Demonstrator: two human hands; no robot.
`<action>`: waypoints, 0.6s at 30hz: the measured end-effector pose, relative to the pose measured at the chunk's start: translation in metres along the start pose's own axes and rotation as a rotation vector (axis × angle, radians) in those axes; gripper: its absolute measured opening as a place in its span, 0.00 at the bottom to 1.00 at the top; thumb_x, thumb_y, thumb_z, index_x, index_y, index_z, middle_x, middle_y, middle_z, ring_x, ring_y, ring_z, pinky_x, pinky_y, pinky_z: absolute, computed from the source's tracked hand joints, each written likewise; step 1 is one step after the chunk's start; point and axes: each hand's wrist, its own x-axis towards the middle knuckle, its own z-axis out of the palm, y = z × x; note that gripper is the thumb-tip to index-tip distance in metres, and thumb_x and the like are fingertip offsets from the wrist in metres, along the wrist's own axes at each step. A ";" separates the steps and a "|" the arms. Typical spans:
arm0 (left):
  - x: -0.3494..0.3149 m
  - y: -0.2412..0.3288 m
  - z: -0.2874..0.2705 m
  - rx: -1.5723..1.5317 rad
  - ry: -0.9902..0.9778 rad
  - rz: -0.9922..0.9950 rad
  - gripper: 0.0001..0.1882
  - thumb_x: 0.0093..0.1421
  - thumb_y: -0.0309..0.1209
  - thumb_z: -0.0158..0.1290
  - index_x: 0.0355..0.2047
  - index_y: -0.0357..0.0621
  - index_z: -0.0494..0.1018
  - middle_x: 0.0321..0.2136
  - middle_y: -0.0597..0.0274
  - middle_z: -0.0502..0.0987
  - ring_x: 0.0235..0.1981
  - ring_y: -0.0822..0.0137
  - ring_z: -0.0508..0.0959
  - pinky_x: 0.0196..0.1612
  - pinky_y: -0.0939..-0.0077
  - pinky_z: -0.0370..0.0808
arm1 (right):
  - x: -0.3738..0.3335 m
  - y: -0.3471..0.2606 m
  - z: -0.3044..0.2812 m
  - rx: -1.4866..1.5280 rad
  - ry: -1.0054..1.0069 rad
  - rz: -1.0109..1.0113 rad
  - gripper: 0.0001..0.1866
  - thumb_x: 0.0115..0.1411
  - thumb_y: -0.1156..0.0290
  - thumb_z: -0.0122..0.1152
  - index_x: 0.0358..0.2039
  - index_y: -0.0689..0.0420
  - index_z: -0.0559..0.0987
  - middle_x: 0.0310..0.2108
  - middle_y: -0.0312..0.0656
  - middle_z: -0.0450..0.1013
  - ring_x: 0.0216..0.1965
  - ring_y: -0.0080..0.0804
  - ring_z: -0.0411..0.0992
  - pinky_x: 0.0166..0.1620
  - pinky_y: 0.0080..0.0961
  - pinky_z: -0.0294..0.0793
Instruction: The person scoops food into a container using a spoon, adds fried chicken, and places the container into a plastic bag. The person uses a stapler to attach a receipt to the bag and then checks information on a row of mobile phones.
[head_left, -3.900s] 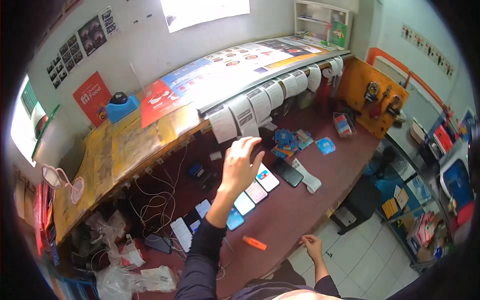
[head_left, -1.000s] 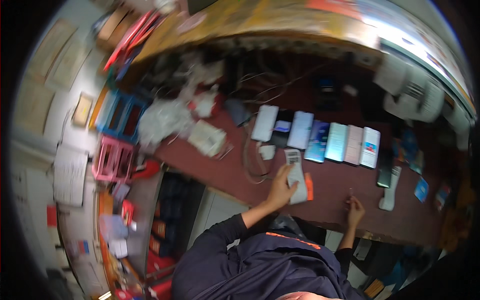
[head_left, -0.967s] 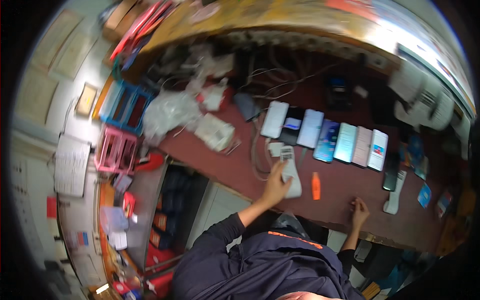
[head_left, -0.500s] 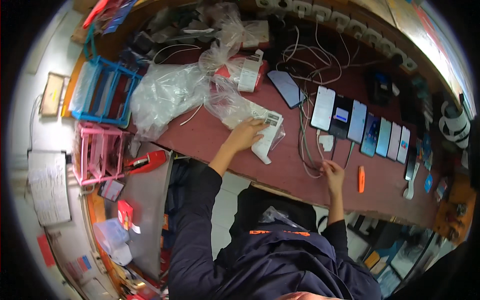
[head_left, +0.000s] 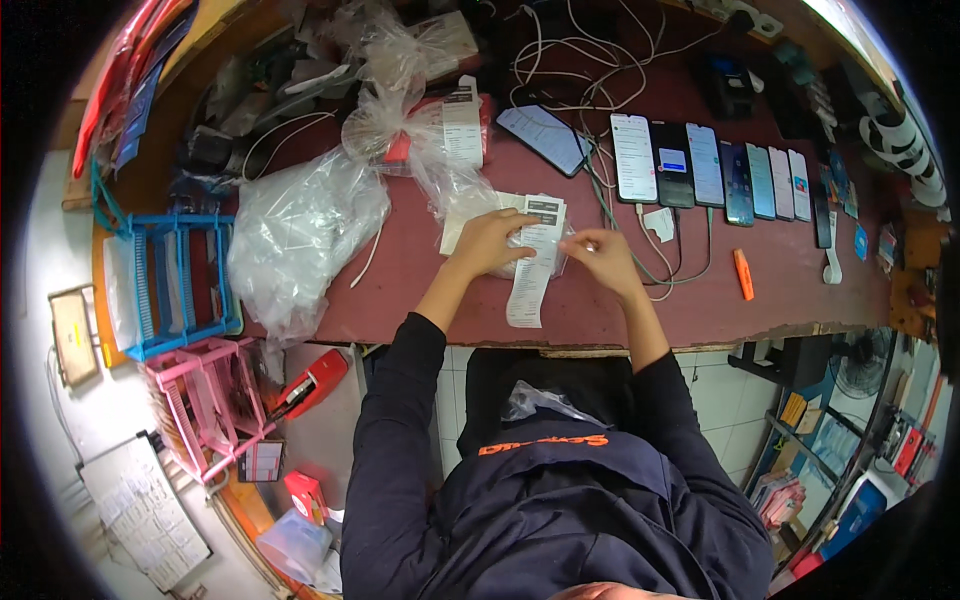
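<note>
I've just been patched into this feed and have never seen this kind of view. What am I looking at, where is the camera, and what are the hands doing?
There is no machine here. A person wears a wide fisheye camera on the head, looking down, so straight edges bend near the rim. The two forearms coming up from below are the person's own. The left hand and right hand both touch white paper slips lying on a dark red counter. Past them sits a row of phones with tangled cables, and an orange marker to the right. Clear plastic bags lie to the left, beside blue and pink trays.
</note>
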 end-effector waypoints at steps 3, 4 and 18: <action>0.000 -0.009 0.003 -0.042 0.099 0.139 0.26 0.34 0.34 0.59 0.38 0.50 0.70 0.25 0.61 0.69 0.28 0.61 0.70 0.31 0.72 0.67 | 0.027 -0.010 0.018 -0.112 -0.141 0.134 0.15 0.41 0.62 0.62 0.23 0.62 0.77 0.18 0.39 0.72 0.20 0.22 0.67 0.23 0.22 0.65; 0.003 -0.009 0.003 -0.047 0.097 0.152 0.26 0.34 0.34 0.59 0.38 0.50 0.70 0.25 0.61 0.69 0.28 0.61 0.70 0.31 0.72 0.67 | 0.036 -0.008 0.024 -0.239 -0.146 0.180 0.18 0.39 0.60 0.63 0.24 0.62 0.77 0.20 0.42 0.72 0.23 0.27 0.70 0.25 0.24 0.67; 0.000 -0.017 0.012 -0.007 0.111 0.144 0.27 0.35 0.38 0.59 0.40 0.49 0.70 0.28 0.57 0.69 0.32 0.57 0.71 0.35 0.69 0.67 | 0.010 0.038 0.025 -0.388 0.037 0.359 0.25 0.41 0.45 0.57 0.16 0.59 0.73 0.14 0.40 0.69 0.13 0.31 0.67 0.17 0.26 0.66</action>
